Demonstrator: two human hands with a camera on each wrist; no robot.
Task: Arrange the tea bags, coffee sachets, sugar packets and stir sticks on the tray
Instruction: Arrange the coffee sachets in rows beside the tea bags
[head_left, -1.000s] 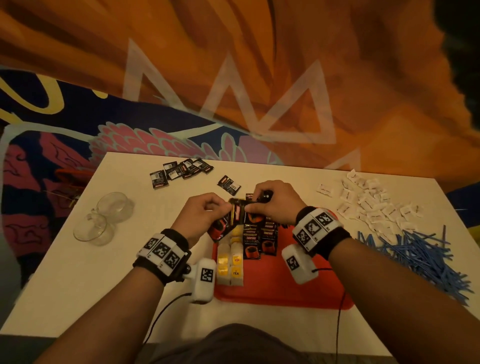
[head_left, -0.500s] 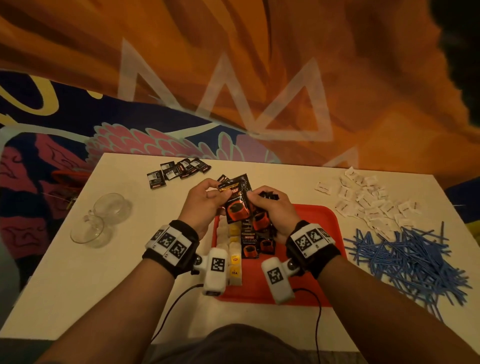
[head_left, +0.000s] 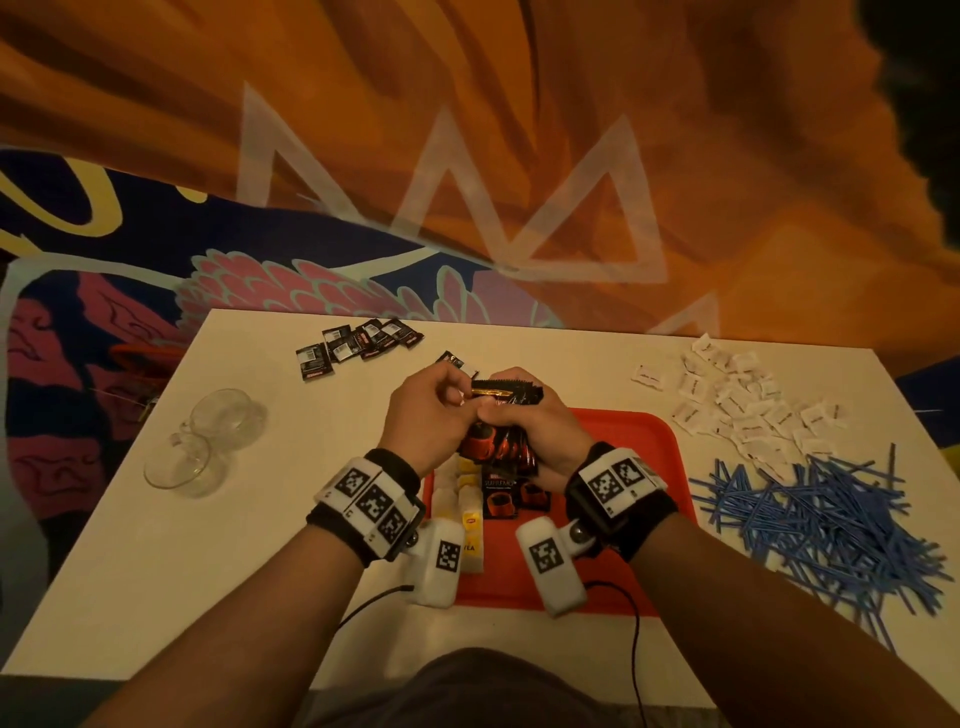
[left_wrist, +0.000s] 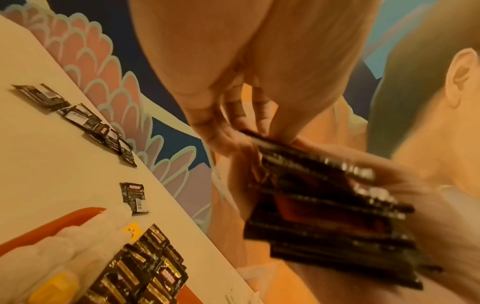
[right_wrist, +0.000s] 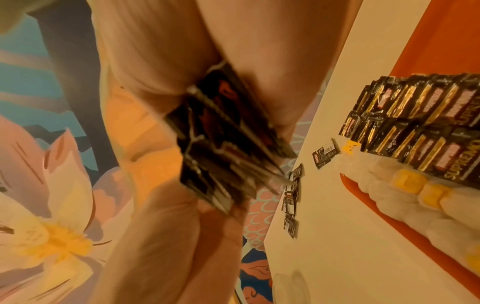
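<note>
Up off the tray since a second ago, both my hands now lift a stack of coffee sachets above its far-left corner. My right hand grips the stack from below; my left hand pinches what looks like the top sachet, though the wrist views are blurred. Rows of tea bags and coffee sachets already lie on the tray. Sugar packets and blue stir sticks wait on the table to the right.

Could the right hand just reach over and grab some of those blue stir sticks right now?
Probably not right away. The pile of stir sticks lies open on the table with nothing blocking it, but the right hand is full, gripping a stack of coffee sachets together with the left hand.
</note>
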